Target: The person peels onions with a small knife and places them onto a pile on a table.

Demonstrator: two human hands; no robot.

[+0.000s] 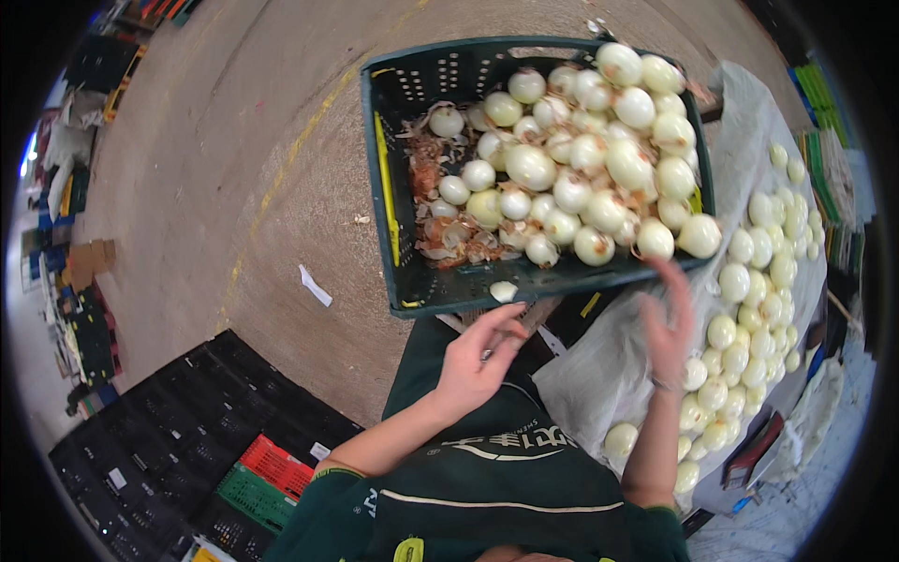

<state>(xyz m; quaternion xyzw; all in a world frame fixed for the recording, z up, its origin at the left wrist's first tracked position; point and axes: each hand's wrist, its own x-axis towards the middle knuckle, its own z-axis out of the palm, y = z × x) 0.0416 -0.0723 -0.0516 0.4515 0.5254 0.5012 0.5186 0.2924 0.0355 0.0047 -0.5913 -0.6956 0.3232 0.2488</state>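
Note:
A dark green plastic crate [456, 298] stands before me, heaped to the right with peeled white onions [530, 167]. Loose brown onion skins [463, 235] lie at its left end. My left hand [477, 358] is just below the crate's near rim, fingers half curled. A small glint shows between its thumb and fingers; I cannot tell what it is. Just above those fingertips, at the near wall, is a small pale onion piece [503, 291]. My right hand [667, 330], blurred, has its fingers apart below an onion [655, 239] at the crate's near right corner.
More peeled onions [735, 281] lie on a whitish plastic sheet [597, 379] to my right. Black crates [168, 449] stand at lower left, with red [277, 464] and green [256, 495] crates among them. A white scrap [315, 286] lies on the concrete floor [281, 126].

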